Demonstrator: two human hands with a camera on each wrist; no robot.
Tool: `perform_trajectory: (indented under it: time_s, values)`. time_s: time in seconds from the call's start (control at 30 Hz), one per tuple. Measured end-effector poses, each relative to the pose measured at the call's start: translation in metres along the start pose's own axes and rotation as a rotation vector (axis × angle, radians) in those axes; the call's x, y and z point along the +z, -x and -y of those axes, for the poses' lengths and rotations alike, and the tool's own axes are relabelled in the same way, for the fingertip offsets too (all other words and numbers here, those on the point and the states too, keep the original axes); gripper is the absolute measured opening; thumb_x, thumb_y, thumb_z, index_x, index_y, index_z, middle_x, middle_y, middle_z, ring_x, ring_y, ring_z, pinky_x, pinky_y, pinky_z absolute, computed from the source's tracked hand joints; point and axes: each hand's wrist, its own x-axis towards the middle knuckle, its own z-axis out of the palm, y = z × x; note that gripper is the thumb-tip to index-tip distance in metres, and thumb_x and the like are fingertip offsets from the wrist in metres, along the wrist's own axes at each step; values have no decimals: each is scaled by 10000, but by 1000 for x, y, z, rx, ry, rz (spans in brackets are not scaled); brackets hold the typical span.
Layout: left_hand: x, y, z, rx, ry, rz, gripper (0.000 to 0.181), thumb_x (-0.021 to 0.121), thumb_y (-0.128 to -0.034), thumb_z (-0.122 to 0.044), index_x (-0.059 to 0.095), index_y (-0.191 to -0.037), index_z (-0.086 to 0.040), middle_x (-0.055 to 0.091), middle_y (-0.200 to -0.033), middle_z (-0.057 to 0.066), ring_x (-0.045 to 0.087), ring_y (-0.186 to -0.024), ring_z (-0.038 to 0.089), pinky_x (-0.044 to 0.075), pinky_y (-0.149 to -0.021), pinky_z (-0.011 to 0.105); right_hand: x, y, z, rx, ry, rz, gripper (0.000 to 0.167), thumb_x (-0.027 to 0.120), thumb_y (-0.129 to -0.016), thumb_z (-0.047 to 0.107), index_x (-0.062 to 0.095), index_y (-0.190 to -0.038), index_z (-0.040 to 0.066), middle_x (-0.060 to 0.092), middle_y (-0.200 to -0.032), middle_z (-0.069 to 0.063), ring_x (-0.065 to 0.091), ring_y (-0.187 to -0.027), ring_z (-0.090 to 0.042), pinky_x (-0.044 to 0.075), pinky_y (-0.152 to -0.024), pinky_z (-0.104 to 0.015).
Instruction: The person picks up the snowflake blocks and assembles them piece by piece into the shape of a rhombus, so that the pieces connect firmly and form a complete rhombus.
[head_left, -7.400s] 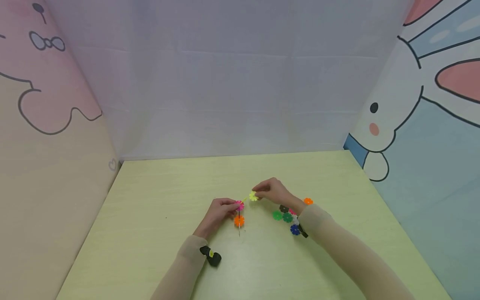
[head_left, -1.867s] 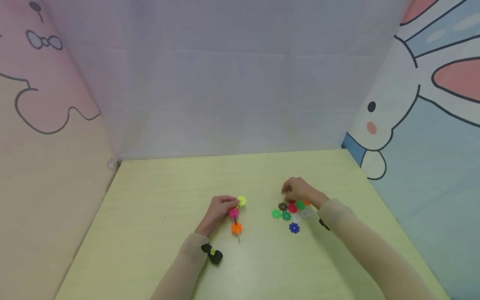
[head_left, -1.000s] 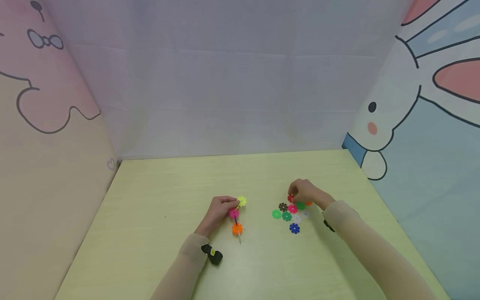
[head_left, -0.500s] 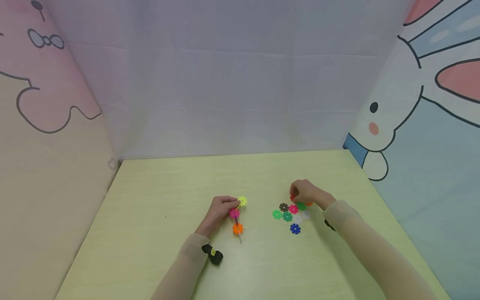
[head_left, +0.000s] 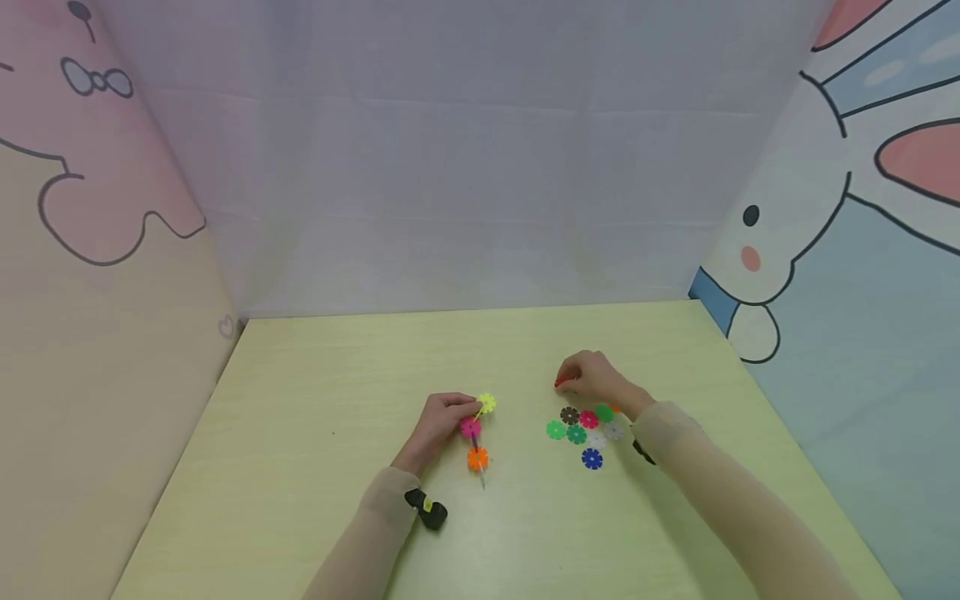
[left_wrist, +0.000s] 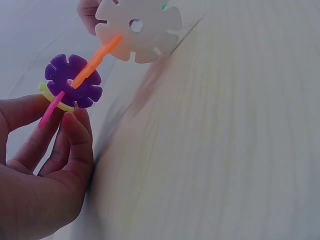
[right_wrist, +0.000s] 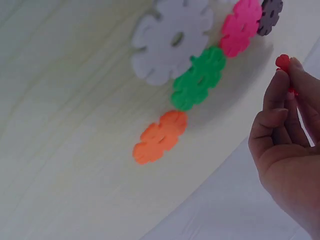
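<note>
My left hand [head_left: 442, 421] pinches the yellow end of a chain of slotted flower-shaped plastic discs. From the yellow disc [head_left: 487, 403] the chain runs through a pink disc [head_left: 470, 427], a purple disc [left_wrist: 75, 80] and an orange disc [head_left: 477, 458] to a white disc [left_wrist: 140, 30]. Neighbours interlock crosswise at their slots. Thumb and fingers of my right hand [head_left: 596, 379] pinch a red disc [right_wrist: 283, 62], mostly covered by the fingertips. That hand is raised just beyond the loose discs, to the right of the chain.
Loose discs lie close together on the pale table [head_left: 360, 367]: brown [head_left: 570, 416], pinkish red [head_left: 588, 419], several greens such as one [head_left: 556, 430], whitish ones [head_left: 613, 430], blue [head_left: 592, 459] and orange [right_wrist: 160, 137]. A white cloth [head_left: 480, 208] hangs behind the table.
Earlier my right hand was at the chain's yellow disc. It went to the loose discs, took the red one and now moves left with it. My left hand shifted its pinch from pink to yellow.
</note>
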Motion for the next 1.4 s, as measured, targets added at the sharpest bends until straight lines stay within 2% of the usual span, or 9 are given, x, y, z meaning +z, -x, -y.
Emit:
perform_trajectory:
  time_s: [0.2,0.43,0.73,0.93,1.1,1.27,1.4]
  values:
    - [0,0,-1,-6,-21,4,218,748,-831,-164,733,-950,19,661,-928,82,545,-762,153,458,-647,246,9,-9,15,-51,-54,29,97,663,-896,60,712,-979,61,673,-908,6,599,-822,-162,499,-787,-356]
    - [1,0,-2,-27,-29,9,254,743,-842,-173,723,-994,31,657,-954,71,546,-820,157,465,-690,256,21,-18,34,-65,-159,34,70,673,-890,58,697,-952,80,676,-911,16,632,-844,-157,509,-785,-336]
    - [2,-2,-1,-24,-42,13,242,736,-851,-186,730,-975,22,665,-945,66,546,-852,175,464,-713,264,34,-25,55,-137,-238,55,72,680,-883,51,703,-947,76,684,-928,3,644,-854,-155,506,-789,-326]
    - [1,-1,0,-21,-59,11,231,742,-844,-221,745,-941,-12,670,-934,71,548,-850,191,458,-724,274,40,-28,59,-187,-271,76,57,677,-885,46,700,-932,66,691,-913,-3,644,-824,-139,505,-735,-314]
    - [1,-1,0,-14,-74,12,234,742,-843,-233,747,-932,-16,669,-926,67,543,-845,190,453,-718,278,40,-30,62,-217,-257,86,56,680,-883,50,706,-923,78,689,-895,9,644,-808,-155,498,-696,-307]
    - [1,-2,0,-13,-66,13,218,733,-850,-212,746,-927,-9,671,-923,70,547,-854,189,454,-728,276,39,-32,63,-295,-258,105,69,672,-884,26,712,-927,63,692,-894,-2,652,-809,-186,505,-702,-309]
    - [1,-1,0,-9,-66,12,221,736,-847,-221,747,-916,-11,673,-915,66,548,-853,184,450,-726,273,39,-34,62,-363,-268,118,81,661,-881,-8,712,-920,42,695,-892,-11,658,-815,-149,516,-735,-297]
